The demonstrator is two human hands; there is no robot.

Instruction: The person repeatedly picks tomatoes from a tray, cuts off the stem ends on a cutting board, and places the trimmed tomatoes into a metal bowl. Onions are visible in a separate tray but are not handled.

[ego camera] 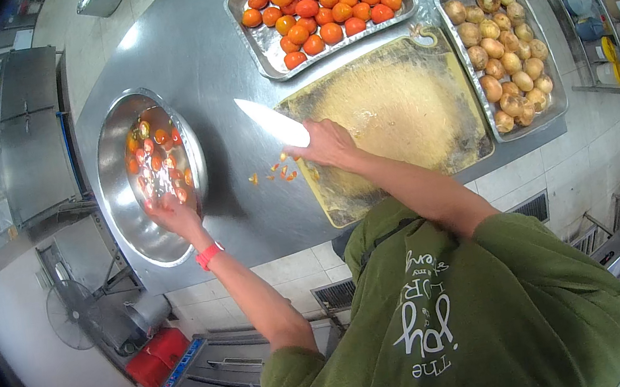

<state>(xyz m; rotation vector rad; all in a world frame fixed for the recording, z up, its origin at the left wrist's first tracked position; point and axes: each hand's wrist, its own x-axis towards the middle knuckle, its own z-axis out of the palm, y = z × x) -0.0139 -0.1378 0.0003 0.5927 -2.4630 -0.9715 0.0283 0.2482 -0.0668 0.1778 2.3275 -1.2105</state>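
Note:
My left hand point(174, 215), with a red band at its wrist, reaches over the near part of a large steel bowl point(125, 221). Its fingertips are beside tomatoes point(155, 162), some cut, that lie in liquid in the bowl. Whether the fingers hold anything is unclear. My right hand point(328, 142) grips a knife by its handle, over the left edge of a worn yellowish cutting board point(398, 102). The knife's pale, broad blade point(272, 122) points up and left, above the steel table point(192, 49). Small tomato scraps point(284, 171) lie left of the board.
Beyond the board is a metal tray point(269, 58) of whole red and orange tomatoes point(331, 33). A second tray point(558, 102), full of unpeeled onions point(512, 63), stands to the board's right. A clear plastic bag point(426, 8) lies between the trays. Shelves with containers point(598, 9) stand far right.

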